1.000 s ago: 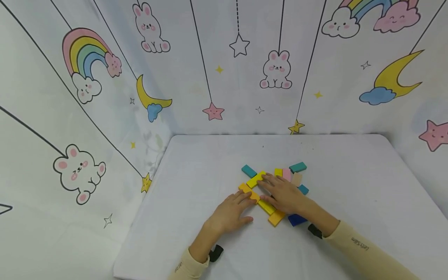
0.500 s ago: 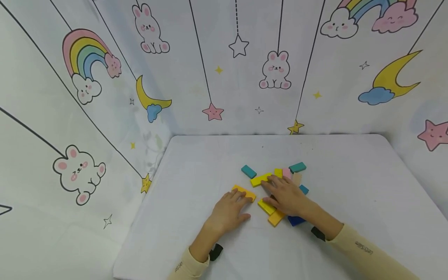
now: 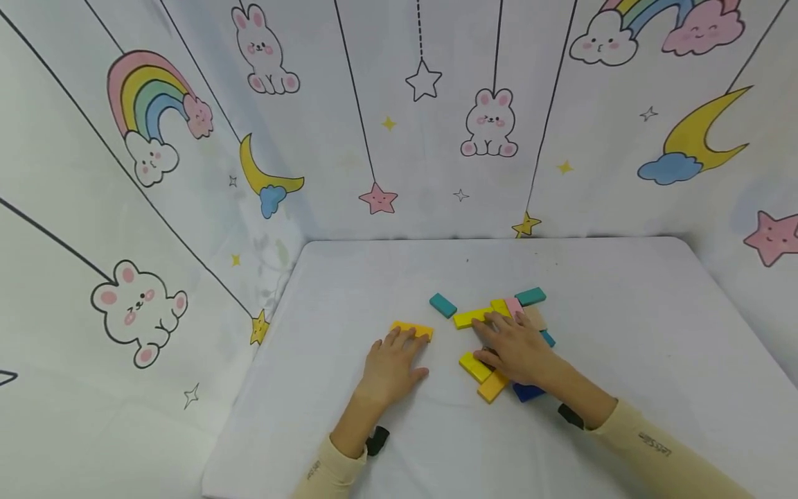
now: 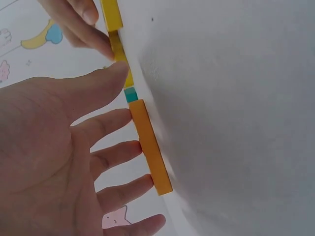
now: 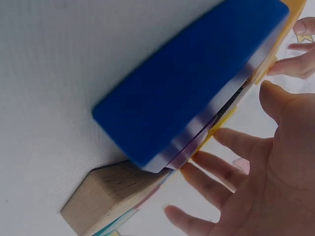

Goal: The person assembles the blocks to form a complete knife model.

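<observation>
My left hand (image 3: pixel 389 371) rests its straight, spread fingertips on an orange block (image 3: pixel 420 328) that lies apart from the others. In the left wrist view three fingertips touch the orange block's side (image 4: pixel 152 150), with the thumb off it. My right hand (image 3: pixel 517 350) spreads over the cluster, its fingertips on a long yellow block (image 3: pixel 466 319). Beside its thumb lie another yellow block (image 3: pixel 475 367) and a second orange block (image 3: pixel 492 387). A dark blue block (image 5: pixel 192 83) looms large in the right wrist view. The palm hides the cluster's middle.
A teal block (image 3: pixel 443 305) lies alone behind the hands. At the cluster's far right are a green block (image 3: pixel 530 296), a pink block (image 3: pixel 514 307), a wooden block (image 3: pixel 535 318) and a blue block (image 3: pixel 548 338). White cloth (image 3: pixel 349 291) covers the table; printed curtains stand behind.
The left hand has slid the orange block leftward, away from the cluster. The right hand has shifted slightly right, and the long yellow block has moved right and turned flatter.
</observation>
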`<state>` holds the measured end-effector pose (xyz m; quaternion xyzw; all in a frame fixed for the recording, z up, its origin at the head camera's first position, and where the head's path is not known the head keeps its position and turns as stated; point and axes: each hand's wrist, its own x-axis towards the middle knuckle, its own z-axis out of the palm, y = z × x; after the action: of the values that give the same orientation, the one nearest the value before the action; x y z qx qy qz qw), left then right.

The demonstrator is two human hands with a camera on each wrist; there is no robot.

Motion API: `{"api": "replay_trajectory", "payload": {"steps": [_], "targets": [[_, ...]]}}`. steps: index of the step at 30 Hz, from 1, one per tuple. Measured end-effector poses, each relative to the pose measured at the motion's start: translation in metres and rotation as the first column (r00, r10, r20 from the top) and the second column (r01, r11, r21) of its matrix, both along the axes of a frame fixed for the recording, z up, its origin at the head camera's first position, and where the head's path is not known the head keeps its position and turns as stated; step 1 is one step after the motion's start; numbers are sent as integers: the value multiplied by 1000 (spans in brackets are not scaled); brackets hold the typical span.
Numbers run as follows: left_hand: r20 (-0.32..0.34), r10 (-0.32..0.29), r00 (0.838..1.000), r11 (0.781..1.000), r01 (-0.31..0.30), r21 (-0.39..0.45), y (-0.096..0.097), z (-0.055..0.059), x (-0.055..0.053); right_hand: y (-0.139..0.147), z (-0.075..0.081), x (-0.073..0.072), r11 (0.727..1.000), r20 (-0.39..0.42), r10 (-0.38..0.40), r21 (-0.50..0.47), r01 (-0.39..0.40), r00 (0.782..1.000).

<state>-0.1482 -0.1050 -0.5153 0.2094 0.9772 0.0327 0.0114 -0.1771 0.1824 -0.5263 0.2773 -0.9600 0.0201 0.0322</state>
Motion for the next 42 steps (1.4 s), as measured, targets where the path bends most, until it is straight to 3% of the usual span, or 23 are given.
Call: {"api": "replay_trajectory", "payload": {"steps": [7, 19, 34, 42], "targets": [[49, 15, 999, 1000, -16, 23, -9, 4, -10, 0, 2, 1, 1000, -16, 9, -15, -9, 1000], [129, 68, 989, 997, -71, 17, -15, 12, -30, -3, 5, -5, 997, -16, -56, 58, 57, 998], [151, 84, 985, 996, -88, 15, -13, 13, -59, -7, 6, -19, 993, 25, -103, 59, 101, 994], [153, 84, 985, 995, -91, 35, -13, 9, -72, -12, 8, -28, 993, 9, -102, 64, 101, 995]]}}
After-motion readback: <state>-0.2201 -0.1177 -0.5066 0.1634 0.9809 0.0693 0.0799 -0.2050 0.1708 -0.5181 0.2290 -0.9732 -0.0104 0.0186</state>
